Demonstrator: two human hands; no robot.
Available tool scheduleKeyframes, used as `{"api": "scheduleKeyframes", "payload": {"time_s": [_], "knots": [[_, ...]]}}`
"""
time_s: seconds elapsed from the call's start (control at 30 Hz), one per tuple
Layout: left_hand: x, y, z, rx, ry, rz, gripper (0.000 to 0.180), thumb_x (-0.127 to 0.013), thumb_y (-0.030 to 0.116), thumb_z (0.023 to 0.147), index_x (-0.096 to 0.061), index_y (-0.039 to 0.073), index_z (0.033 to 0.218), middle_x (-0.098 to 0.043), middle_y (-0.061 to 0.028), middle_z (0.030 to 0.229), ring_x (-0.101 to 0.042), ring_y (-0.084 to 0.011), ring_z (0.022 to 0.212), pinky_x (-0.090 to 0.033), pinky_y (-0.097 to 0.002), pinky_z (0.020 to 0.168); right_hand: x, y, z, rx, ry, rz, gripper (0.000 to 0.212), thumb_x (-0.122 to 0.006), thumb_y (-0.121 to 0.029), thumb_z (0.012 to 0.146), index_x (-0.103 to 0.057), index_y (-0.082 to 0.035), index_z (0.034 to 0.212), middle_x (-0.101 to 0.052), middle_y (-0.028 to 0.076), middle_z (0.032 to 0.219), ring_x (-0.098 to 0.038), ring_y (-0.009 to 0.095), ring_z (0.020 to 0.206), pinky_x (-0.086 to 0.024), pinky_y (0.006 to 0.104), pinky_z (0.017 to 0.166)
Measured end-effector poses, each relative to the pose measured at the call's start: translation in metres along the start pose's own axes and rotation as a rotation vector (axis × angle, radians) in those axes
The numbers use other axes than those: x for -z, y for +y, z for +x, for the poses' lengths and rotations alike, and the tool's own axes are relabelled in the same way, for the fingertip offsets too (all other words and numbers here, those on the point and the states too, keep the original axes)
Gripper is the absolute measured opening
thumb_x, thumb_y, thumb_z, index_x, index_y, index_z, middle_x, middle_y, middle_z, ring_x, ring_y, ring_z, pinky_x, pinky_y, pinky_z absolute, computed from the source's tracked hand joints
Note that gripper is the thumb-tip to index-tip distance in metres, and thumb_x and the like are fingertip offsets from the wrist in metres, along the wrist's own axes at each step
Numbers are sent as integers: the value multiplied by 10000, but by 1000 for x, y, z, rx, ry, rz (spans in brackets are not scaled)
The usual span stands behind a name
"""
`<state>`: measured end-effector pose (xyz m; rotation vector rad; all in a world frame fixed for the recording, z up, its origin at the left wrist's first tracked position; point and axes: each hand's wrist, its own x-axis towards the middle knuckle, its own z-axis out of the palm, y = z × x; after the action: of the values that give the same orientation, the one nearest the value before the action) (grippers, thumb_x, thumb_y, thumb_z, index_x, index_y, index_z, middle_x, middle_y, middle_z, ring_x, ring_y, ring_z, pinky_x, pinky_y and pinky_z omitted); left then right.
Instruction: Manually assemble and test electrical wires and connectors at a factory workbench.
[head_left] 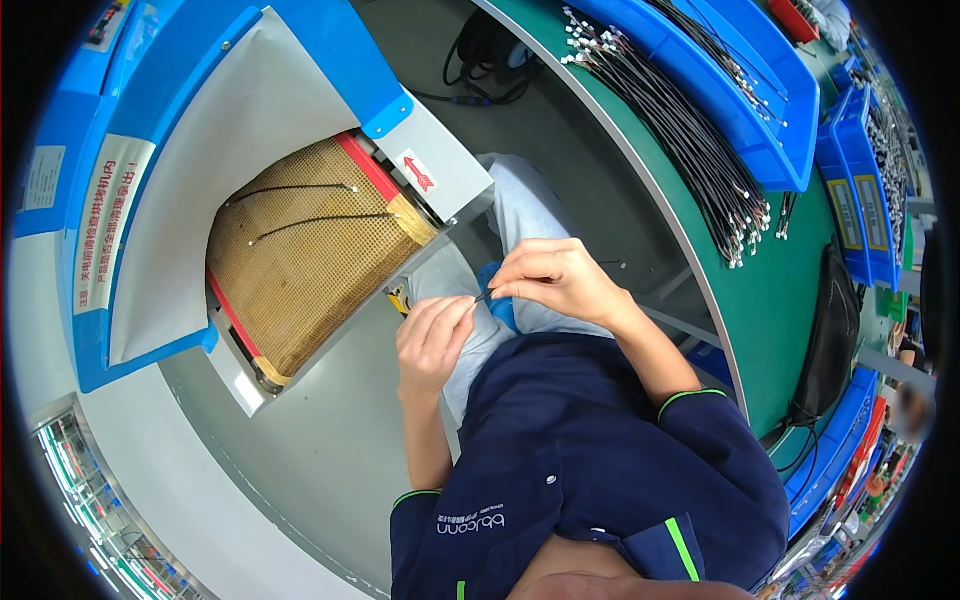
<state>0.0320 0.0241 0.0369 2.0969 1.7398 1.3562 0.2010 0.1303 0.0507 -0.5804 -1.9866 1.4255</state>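
Above my lap, both hands meet at a short visible stretch of thin black cable (484,296). My left hand (432,342) pinches it from the left, fingertips pressed together. From the right, my right hand (556,276) grips it between thumb and fingers. The rest of the cable is mostly covered by the fingers. A thin dark strand with a pale tip (622,265) shows beyond my right hand; I cannot tell whether it belongs to the same cable. Two similar black cables (325,219) lie apart on the brown mesh conveyor belt (310,270) to the left.
The belt comes out of a blue and white machine (225,110). On the green table (745,305) at the right lies a large bundle of black cables (670,130) with white connectors. Behind it stands a blue bin (795,110) with more cables. A black bag (828,335) lies near the table's edge.
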Motion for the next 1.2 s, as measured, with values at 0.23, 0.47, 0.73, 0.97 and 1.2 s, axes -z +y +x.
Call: {"api": "scheduleKeyframes", "payload": {"time_s": [0.23, 0.47, 0.73, 0.97, 1.2], "knots": [[12, -7, 5, -32, -45, 154, 189, -694, -40, 680, -612, -3, 846, -627, -70, 807, -610, -235, 737, -500, -323, 624, 11, -5, 1, -67, -60, -138, 127, -688, -89, 767, -660, -24, 874, -632, 81, 766, -611, 185, 668, -477, 279, 571], [60, -51, -35, 284, 61, 297, 124, -648, -29, 742, -582, 7, 841, -608, -88, 797, -586, -255, 751, -480, -336, 661, 65, 5, -12, -152, -78, -592, 120, -643, -125, 781, -631, -52, 876, -616, 78, 775, -624, 230, 715, -499, 319, 637], [67, -56, -44, 379, 69, 244, 98, -635, -24, 758, -583, 3, 836, -608, -85, 792, -568, -231, 734, -459, -327, 659, 58, -2, -12, -72, 66, -440, 163, -661, -34, 758, -630, -25, 918, -620, 81, 820, -625, 212, 715, -512, 294, 636], [78, -60, -46, 365, 96, 248, 105, -644, -28, 748, -583, -2, 830, -603, -92, 785, -566, -224, 725, -462, -314, 660, 54, 4, -12, 50, 143, -499, 115, -668, -53, 751, -631, -26, 857, -625, 82, 824, -621, 235, 731, -510, 314, 648], [85, -62, -45, 339, 86, 235, 120, -649, -46, 733, -586, -4, 825, -597, -92, 772, -573, -234, 736, -466, -314, 676, 54, 7, -11, 52, 133, -400, 92, -693, -72, 739, -648, -38, 811, -623, 57, 736, -596, 202, 681, -479, 303, 587]]}}
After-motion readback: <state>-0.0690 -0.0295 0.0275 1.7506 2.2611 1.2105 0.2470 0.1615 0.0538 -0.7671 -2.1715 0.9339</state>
